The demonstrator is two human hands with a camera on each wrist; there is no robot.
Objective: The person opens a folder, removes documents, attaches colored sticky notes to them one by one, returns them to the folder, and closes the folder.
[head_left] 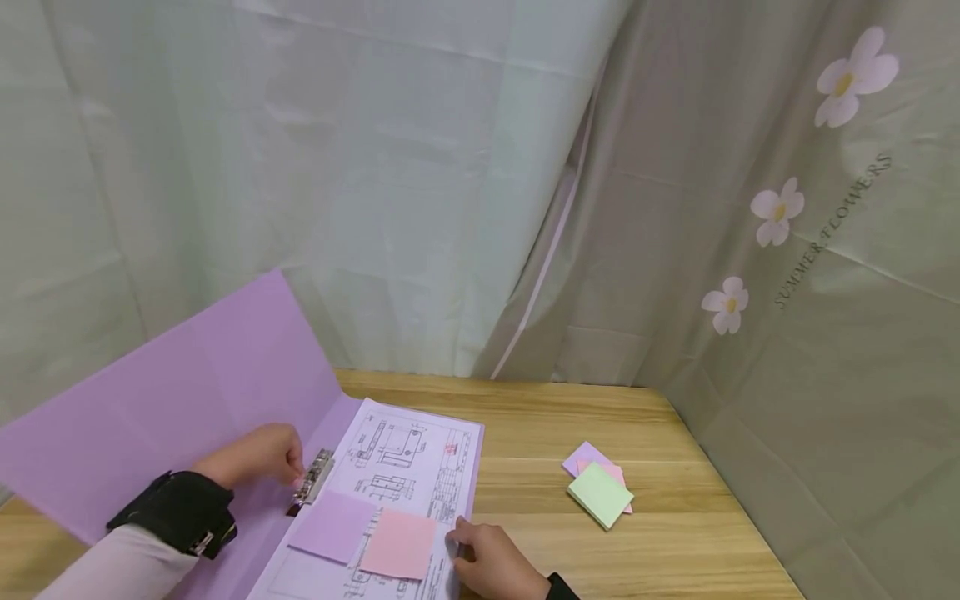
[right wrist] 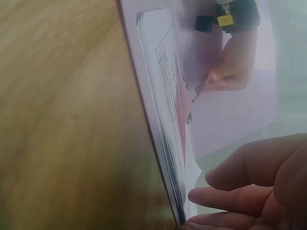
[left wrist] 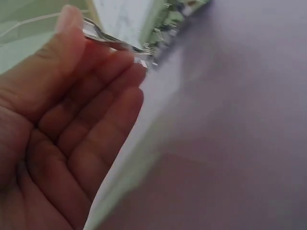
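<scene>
A purple clip folder (head_left: 195,375) lies open, its cover raised on the left. My left hand (head_left: 266,454) reaches over the inside and pinches the lever of the metal clip (head_left: 313,479); in the left wrist view the lever (left wrist: 112,42) passes between thumb and fingers. Printed sheets with technical drawings (head_left: 427,454) lie to the right of the clip. On them are a purple sticky note (head_left: 333,527) and a pink sticky note (head_left: 399,543). My right hand (head_left: 497,560) is at the right edge of the paper stack (right wrist: 163,96), fingertips touching it, thumb apart.
Green sticky notes (head_left: 601,496) lie on pink and purple ones on the wooden table (head_left: 675,533), right of the folder. A grey-green curtain (head_left: 390,208) hangs behind the table, and a flowered curtain (head_left: 847,375) hangs along its right side.
</scene>
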